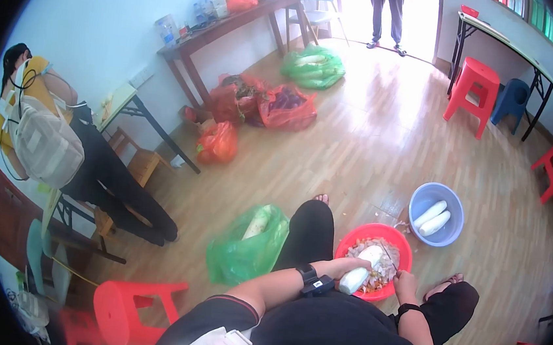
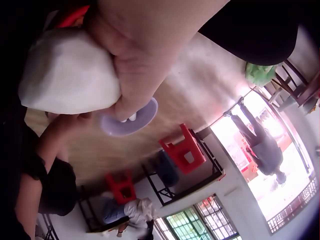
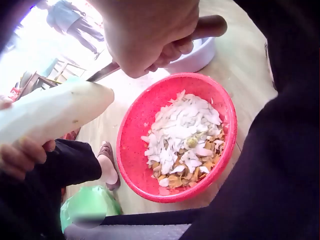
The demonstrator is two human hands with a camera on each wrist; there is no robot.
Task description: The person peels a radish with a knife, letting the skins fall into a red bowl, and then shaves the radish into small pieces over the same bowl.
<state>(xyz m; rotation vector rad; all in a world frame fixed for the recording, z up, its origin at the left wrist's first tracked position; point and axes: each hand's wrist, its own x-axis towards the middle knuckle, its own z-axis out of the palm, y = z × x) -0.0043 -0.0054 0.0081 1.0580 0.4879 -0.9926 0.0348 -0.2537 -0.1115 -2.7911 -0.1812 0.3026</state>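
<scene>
My left hand (image 1: 342,267) grips a peeled white radish (image 3: 57,111), its fingers curled round the near part. The radish is held tilted over the red basin (image 3: 226,150). In my right hand (image 3: 155,42) is a knife with a brown wooden handle (image 3: 211,26); its narrow blade (image 3: 102,72) lies close to the radish's far end in the right wrist view. White peelings (image 3: 182,125) lie in the basin on top of orange-brown ones. Beyond it stands a light purple basin (image 1: 458,221) with two white radishes (image 1: 435,224) inside.
A green bag (image 1: 227,250) with a radish lies by my left leg. Red stools (image 1: 126,310) stand left and right. Several filled bags (image 1: 289,108) sit near a wooden table (image 1: 226,30). One person (image 1: 88,149) stands left, another (image 1: 386,11) in the doorway.
</scene>
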